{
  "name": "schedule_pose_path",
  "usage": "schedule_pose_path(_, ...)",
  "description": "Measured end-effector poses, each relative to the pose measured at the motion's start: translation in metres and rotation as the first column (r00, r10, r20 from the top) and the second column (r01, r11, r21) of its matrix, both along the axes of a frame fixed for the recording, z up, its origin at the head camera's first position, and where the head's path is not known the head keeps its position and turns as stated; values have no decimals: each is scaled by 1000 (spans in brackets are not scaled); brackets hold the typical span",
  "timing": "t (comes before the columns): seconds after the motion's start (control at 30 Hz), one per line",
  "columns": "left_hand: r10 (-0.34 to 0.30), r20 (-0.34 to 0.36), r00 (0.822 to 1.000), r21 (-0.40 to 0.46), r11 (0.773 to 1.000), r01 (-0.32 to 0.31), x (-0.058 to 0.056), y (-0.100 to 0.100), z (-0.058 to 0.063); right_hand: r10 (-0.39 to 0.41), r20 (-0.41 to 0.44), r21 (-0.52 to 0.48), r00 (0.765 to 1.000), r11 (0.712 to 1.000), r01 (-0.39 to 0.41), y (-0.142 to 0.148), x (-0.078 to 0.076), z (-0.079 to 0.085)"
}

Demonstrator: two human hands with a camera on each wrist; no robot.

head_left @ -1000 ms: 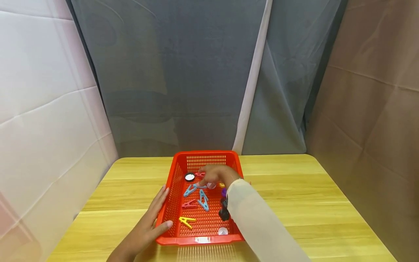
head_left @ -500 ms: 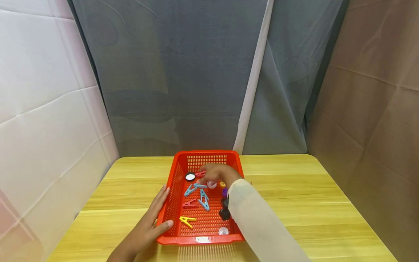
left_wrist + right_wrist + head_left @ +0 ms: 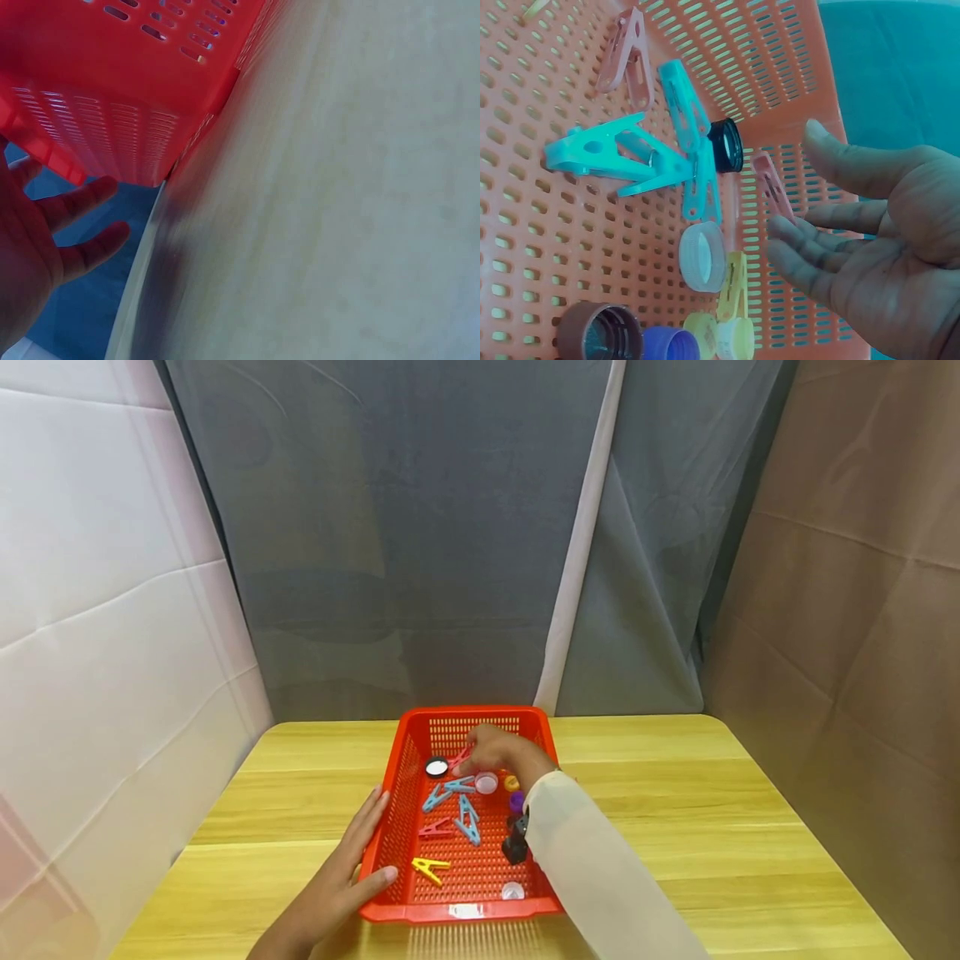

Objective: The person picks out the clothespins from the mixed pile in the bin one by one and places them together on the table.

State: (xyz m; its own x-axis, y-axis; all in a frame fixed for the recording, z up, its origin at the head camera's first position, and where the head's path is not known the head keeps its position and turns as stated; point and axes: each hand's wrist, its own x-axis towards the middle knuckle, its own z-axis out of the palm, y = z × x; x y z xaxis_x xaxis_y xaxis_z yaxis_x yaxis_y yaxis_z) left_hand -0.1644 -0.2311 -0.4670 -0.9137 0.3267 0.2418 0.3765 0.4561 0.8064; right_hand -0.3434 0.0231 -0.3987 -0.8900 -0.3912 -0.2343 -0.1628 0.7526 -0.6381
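Observation:
A red plastic basket (image 3: pixel 408 913) holds clothespins and bottle caps. My right hand (image 3: pixel 501 752) reaches into its back part, beside a red clothespin (image 3: pixel 774 187). In the right wrist view, the fingertips (image 3: pixel 781 227) are at one end of this clothespin, while the thumb stands apart from it. Close by are a black-rimmed cap (image 3: pixel 437 767), a pinkish clear cap (image 3: pixel 486 782) and several blue clothespins (image 3: pixel 468 832). My left hand (image 3: pixel 341 868) rests with extended fingers along the basket's left side, its thumb over the front left rim.
Another red clothespin (image 3: pixel 437 828) and a yellow clothespin (image 3: pixel 430 869) lie nearer the basket's front. Black caps (image 3: pixel 514 847), a purple cap (image 3: pixel 517 802) and a clear cap (image 3: pixel 513 891) sit along the right. The basket stands on a wooden table (image 3: pixel 660 827) enclosed by cloth.
My right hand has shifted slightly back and right, uncovering more of the blue clothespins and pinkish cap. The red clothespin at the back has turned to a steeper slant. My left hand stays put.

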Motion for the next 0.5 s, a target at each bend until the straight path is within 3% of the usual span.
schedule_pose_path(0.27, -11, -17, 1000, -4, 1000, 11, -1, 0, 0, -47, -69, -38, 997, 998, 44, -1, 0, 8)
schedule_pose_path(0.5, 3, -3, 1000, -14, 1000, -3, -1, -1, 0, 40, -63, -1, 997, 999, -40, 1, 5, 19)
